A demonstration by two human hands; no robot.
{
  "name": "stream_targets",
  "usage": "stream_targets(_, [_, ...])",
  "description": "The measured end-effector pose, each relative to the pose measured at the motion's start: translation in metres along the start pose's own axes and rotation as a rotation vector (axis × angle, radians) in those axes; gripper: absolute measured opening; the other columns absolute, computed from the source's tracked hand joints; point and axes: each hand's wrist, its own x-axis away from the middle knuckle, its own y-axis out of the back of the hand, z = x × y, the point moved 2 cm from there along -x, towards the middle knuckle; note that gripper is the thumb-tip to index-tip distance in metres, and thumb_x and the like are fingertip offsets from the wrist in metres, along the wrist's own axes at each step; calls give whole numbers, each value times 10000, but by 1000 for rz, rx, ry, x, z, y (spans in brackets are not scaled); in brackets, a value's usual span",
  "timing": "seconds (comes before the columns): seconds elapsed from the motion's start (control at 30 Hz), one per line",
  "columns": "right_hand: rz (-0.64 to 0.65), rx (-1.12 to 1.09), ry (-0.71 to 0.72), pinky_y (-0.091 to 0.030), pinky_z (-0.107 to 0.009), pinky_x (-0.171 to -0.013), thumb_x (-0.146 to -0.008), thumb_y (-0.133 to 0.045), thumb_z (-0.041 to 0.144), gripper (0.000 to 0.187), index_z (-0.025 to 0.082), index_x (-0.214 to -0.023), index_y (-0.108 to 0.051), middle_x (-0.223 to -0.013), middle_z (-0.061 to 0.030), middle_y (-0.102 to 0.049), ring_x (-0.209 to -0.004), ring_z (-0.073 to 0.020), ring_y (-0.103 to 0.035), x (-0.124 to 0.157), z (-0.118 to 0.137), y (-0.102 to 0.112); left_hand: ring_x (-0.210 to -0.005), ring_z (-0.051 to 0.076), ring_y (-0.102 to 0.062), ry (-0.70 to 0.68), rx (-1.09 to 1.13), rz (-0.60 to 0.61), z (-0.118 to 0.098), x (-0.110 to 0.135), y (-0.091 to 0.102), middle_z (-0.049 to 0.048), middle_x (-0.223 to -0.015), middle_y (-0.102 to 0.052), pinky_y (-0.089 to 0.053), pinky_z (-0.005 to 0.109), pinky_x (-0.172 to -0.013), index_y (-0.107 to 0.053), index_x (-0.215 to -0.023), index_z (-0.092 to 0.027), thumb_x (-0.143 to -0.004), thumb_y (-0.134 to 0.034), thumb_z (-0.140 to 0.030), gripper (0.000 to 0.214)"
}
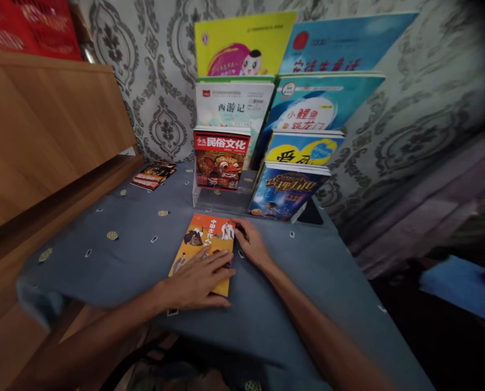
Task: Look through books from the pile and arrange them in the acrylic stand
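Observation:
An orange and yellow book [220,285] with drawn figures in robes on its cover lies closed on the blue-grey tablecloth. My left hand [196,279] rests flat across the book's lower half, fingers spread, hiding part of the cover. At the upper right edge of the book, my right hand [250,241] has its thumb and curved fingertips closed on the corner. Just beyond stands a clear display rack [222,203] of books. In its front row are a red book with a mask [222,163] and a dark blue book [287,190].
Higher rows of the rack hold a white book [234,103], a yellow-green book [242,46] and several blue ones. A small stack of booklets [153,175] lies at the back left. A wooden cabinet [51,119] bounds the table's left side; patterned wallpaper [165,125] stands behind.

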Motion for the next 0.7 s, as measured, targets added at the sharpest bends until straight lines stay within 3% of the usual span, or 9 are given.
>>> stream_targets(0.17, [-39,6,-58,-504,-414,-942,-871,-461,262,374,192,-1174,-668,-1161,-94,-708,-1039,-236,-642,-2,1,4,-1434,302,-401,8,4,-38,-7,-3,9,126,-1503,-493,-268,541,-1201,-629,-1187,-221,-903,-482,-696,573])
stream_targets(0.3, [-56,12,-136,-512,-331,-762,-880,-444,270,362,181,-1094,-721,-931,-62,-747,-796,-202,-651,-1,7,10,-1101,244,-614,89,-51,-119,-5,-3,14,79,-1116,-671,-455,453,-1027,-647,-928,-199,-982,-491,-519,360])
stream_targets(0.37, [-42,-4,-159,-481,-292,-662,-901,-435,297,375,164,-1100,-724,-770,-36,-720,-659,-176,-613,1,13,12,-996,239,-620,158,-131,-149,0,-2,16,75,-1021,-664,-499,416,-923,-627,-941,-190,-987,-508,-456,295])
stream_targets(0.47, [19,-47,-141,-434,-259,-586,-931,-434,329,388,145,-1126,-715,-631,-2,-657,-561,-151,-567,4,22,10,-1043,273,-588,272,-294,-144,6,-4,18,104,-1101,-640,-502,421,-886,-592,-1058,-181,-979,-525,-410,251])
stream_targets(0.7, [111,-158,-103,-429,-237,-554,-928,-456,291,353,152,-1107,-727,-568,22,-619,-506,-125,-542,8,29,6,-1073,308,-568,390,-435,-53,0,-20,14,142,-1124,-626,-489,446,-891,-595,-1106,-146,-1008,-461,-368,277])
